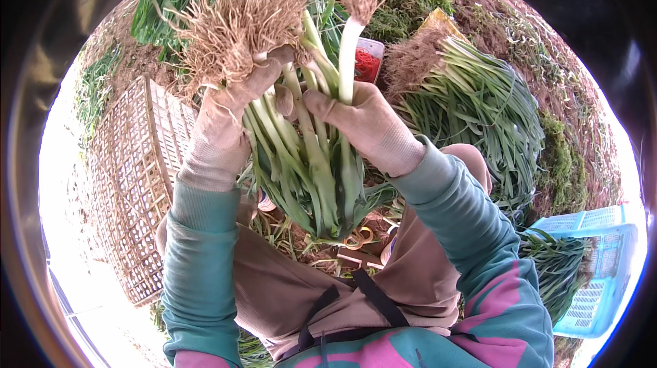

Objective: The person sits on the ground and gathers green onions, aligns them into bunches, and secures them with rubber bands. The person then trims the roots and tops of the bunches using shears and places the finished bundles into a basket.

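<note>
My left hand [228, 106], in a pale knitted glove, grips a thick bunch of leek-like stalks [282, 132] just below their tangled brown roots [246, 24]. The bunch hangs root end up, with its green leaves pointing down between my knees. My right hand [367, 122], also gloved, holds a single stalk [350, 55] upright, its thick white stem standing a little apart from the others. The right thumb reaches across toward the bunch's stems. Some of the left fingers are hidden behind the stalks.
A brown lattice crate [133, 188] stands at left. Red rubber bands [367, 65] fill a small box behind my right hand. A large leafy pile [477, 96] lies at right, above a blue crate [598, 275] with more greens. Yellow-handled scissors [359, 237] lie between my legs.
</note>
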Motion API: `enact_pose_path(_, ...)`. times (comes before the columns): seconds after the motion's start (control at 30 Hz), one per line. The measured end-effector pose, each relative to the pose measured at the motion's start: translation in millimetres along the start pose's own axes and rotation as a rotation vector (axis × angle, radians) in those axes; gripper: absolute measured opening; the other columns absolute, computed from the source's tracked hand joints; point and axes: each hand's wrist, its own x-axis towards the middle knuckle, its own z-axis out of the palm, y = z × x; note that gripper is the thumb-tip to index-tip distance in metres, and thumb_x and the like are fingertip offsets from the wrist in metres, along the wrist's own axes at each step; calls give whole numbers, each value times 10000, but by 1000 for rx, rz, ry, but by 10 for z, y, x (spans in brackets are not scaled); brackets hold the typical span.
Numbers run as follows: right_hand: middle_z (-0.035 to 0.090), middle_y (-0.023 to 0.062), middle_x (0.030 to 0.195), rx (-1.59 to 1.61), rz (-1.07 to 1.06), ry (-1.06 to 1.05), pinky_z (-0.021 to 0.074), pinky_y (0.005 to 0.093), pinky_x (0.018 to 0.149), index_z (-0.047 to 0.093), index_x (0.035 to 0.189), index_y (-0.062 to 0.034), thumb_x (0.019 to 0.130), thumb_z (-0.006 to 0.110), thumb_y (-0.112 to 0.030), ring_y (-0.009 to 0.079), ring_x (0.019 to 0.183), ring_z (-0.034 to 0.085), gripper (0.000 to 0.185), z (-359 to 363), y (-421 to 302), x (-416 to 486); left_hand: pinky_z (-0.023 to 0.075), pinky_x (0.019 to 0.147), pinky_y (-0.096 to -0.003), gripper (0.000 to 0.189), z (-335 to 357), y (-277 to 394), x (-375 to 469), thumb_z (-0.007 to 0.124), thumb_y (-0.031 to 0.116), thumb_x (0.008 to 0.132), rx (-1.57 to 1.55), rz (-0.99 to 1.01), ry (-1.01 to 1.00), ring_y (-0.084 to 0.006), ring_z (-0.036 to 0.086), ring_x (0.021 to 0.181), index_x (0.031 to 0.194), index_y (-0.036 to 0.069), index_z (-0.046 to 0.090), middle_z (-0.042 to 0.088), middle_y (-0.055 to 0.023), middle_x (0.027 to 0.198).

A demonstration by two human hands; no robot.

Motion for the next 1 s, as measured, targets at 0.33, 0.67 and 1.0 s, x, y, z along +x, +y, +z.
enact_pose_path(0.33, 633, 87, 828, 199, 36, 289, 532, 296, 624, 586, 1045, 35, 953, 599, -311, 150, 682, 622, 358, -170, 3, 78, 422, 675, -247, 613, 0, 30, 13, 609, 462, 888, 174, 109, -93, -87, 457, 677, 1286, -2, 564, 588, -70, 1139)
enact_pose_path(0.67, 640, 118, 846, -303, -231, 51, 507, 294, 682, 630, 1099, 19, 941, 529, -144, 167, 754, 617, 249, -336, 175, 66, 549, 795, -322, 251, 108, -133, -6, 585, 184, 931, 173, 64, -185, -199, 644, 899, 1114, 17, 626, 655, -82, 984)
enact_pose_path(1.0, 679, 149, 1003, 295, -14, 126, 578, 268, 755, 585, 1138, 61, 961, 544, -235, 198, 814, 687, 346, -280, -15, 96, 462, 646, -231, 752, 62, 54, -15, 617, 538, 864, 76, 29, -228, -75, 477, 665, 1343, -27, 484, 479, 37, 719)
